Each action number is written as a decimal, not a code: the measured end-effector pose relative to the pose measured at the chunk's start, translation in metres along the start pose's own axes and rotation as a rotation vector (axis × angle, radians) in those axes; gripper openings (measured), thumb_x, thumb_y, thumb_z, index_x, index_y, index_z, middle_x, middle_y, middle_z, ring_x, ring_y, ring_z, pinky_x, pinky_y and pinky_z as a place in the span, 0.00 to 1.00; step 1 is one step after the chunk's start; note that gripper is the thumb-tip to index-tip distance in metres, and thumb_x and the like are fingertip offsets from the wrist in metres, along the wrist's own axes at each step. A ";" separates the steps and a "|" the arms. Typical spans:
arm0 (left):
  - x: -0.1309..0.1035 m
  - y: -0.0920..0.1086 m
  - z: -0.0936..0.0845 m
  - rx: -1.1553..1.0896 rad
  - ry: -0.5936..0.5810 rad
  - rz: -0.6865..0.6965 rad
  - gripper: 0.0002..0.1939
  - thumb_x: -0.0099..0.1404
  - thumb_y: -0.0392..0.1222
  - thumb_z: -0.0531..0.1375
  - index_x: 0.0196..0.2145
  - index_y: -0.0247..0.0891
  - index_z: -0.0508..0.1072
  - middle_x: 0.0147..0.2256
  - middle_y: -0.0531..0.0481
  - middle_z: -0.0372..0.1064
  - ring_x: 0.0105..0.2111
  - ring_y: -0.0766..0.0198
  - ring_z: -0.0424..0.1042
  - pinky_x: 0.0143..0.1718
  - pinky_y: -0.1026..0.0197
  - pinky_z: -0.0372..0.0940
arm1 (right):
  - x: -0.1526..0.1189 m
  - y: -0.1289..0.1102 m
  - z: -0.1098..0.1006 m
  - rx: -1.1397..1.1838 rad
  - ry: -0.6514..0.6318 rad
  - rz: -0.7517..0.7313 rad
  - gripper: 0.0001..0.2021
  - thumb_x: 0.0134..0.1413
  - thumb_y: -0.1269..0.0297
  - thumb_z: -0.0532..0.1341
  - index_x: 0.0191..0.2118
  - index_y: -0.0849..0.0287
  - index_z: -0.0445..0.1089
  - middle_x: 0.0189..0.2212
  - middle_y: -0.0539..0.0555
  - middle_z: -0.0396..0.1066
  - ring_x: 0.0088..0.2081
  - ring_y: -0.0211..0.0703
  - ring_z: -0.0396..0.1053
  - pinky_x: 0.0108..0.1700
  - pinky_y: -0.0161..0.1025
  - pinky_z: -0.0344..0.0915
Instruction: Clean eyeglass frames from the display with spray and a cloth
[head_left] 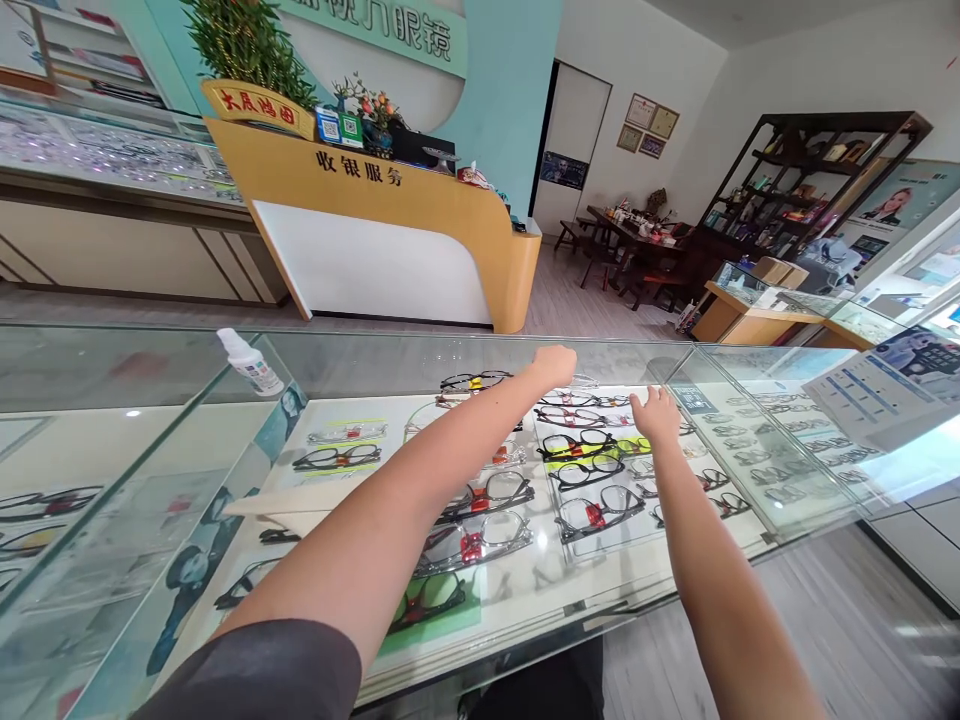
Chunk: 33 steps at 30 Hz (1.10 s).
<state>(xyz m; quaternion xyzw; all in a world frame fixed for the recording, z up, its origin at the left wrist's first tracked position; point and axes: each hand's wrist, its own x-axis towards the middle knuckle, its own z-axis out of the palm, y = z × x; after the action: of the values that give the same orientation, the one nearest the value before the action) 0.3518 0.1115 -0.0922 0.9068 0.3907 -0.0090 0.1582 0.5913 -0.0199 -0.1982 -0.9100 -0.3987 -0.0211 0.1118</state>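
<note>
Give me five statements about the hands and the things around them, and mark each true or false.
1. The left hand and right hand are both over the glass counter. True.
2. The right hand is wrapped around the white bottle. False: the white bottle is on the other side of the left arm, apart from both hands.
3. The left arm crosses above some of the glasses. True.
4. All the glasses lie on the floor. False: they are under the glass of the counter.
5. The desk beyond the counter has a white panel on its front. True.
</note>
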 end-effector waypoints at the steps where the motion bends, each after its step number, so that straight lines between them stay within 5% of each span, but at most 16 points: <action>1: -0.002 0.000 -0.001 -0.033 0.019 -0.006 0.23 0.77 0.50 0.66 0.63 0.38 0.74 0.61 0.39 0.73 0.56 0.51 0.77 0.56 0.43 0.77 | 0.000 0.001 0.000 0.006 0.004 0.000 0.38 0.75 0.44 0.47 0.78 0.65 0.59 0.80 0.69 0.54 0.80 0.65 0.52 0.78 0.58 0.50; 4: -0.014 -0.006 -0.009 -0.165 0.106 -0.007 0.21 0.76 0.50 0.66 0.61 0.38 0.76 0.60 0.39 0.74 0.56 0.51 0.78 0.56 0.44 0.77 | 0.001 0.003 0.002 0.027 0.012 -0.006 0.38 0.74 0.44 0.48 0.78 0.64 0.60 0.79 0.69 0.55 0.79 0.65 0.53 0.77 0.59 0.52; 8: -0.056 -0.030 -0.025 -0.424 0.287 0.022 0.10 0.63 0.45 0.74 0.39 0.37 0.86 0.41 0.43 0.82 0.46 0.51 0.79 0.47 0.53 0.71 | 0.001 0.004 0.002 0.062 0.046 -0.014 0.38 0.72 0.44 0.50 0.76 0.64 0.63 0.77 0.71 0.59 0.77 0.68 0.56 0.75 0.61 0.55; 12: -0.129 -0.069 -0.029 -0.738 0.416 0.044 0.20 0.54 0.59 0.77 0.31 0.39 0.85 0.28 0.50 0.75 0.31 0.60 0.71 0.34 0.58 0.60 | -0.001 0.004 -0.004 0.113 0.100 -0.030 0.34 0.68 0.47 0.55 0.69 0.65 0.72 0.70 0.74 0.68 0.71 0.70 0.65 0.69 0.61 0.62; 16: -0.217 -0.114 -0.022 -1.019 0.507 -0.011 0.28 0.47 0.66 0.78 0.30 0.39 0.80 0.32 0.49 0.78 0.32 0.63 0.69 0.35 0.60 0.60 | -0.015 0.002 -0.030 0.176 0.236 -0.038 0.26 0.62 0.56 0.59 0.56 0.71 0.76 0.52 0.77 0.77 0.56 0.71 0.73 0.56 0.59 0.68; 20: -0.288 -0.160 -0.011 -1.212 0.606 -0.144 0.30 0.44 0.67 0.80 0.29 0.39 0.79 0.35 0.47 0.79 0.30 0.66 0.66 0.34 0.61 0.62 | -0.037 -0.017 -0.066 0.234 0.473 -0.132 0.16 0.62 0.63 0.55 0.48 0.65 0.75 0.50 0.77 0.76 0.53 0.70 0.70 0.53 0.59 0.64; 24: -0.321 -0.193 0.000 -1.383 0.704 -0.216 0.34 0.39 0.67 0.82 0.30 0.39 0.77 0.35 0.47 0.77 0.35 0.62 0.71 0.35 0.61 0.66 | -0.080 -0.079 -0.093 0.300 0.533 -0.348 0.06 0.61 0.62 0.60 0.36 0.56 0.71 0.39 0.64 0.79 0.45 0.58 0.73 0.52 0.52 0.65; 28: -0.330 -0.203 0.009 -1.510 0.763 -0.220 0.36 0.38 0.69 0.82 0.33 0.40 0.78 0.36 0.48 0.75 0.38 0.61 0.72 0.36 0.59 0.71 | -0.169 -0.178 -0.109 0.522 0.522 -0.737 0.08 0.64 0.59 0.62 0.33 0.53 0.70 0.34 0.57 0.79 0.40 0.52 0.74 0.47 0.46 0.67; 33: -0.337 -0.194 0.013 -1.531 0.789 -0.188 0.35 0.41 0.68 0.82 0.36 0.39 0.80 0.41 0.45 0.78 0.44 0.57 0.76 0.39 0.59 0.73 | -0.281 -0.280 -0.114 0.788 0.262 -1.062 0.08 0.64 0.66 0.62 0.32 0.53 0.69 0.31 0.53 0.78 0.36 0.48 0.73 0.42 0.42 0.66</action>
<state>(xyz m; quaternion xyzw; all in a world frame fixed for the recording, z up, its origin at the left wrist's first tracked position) -0.0187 -0.0048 -0.1115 0.4517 0.3889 0.5588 0.5766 0.2014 -0.0640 -0.0706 -0.4715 -0.7533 -0.0364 0.4571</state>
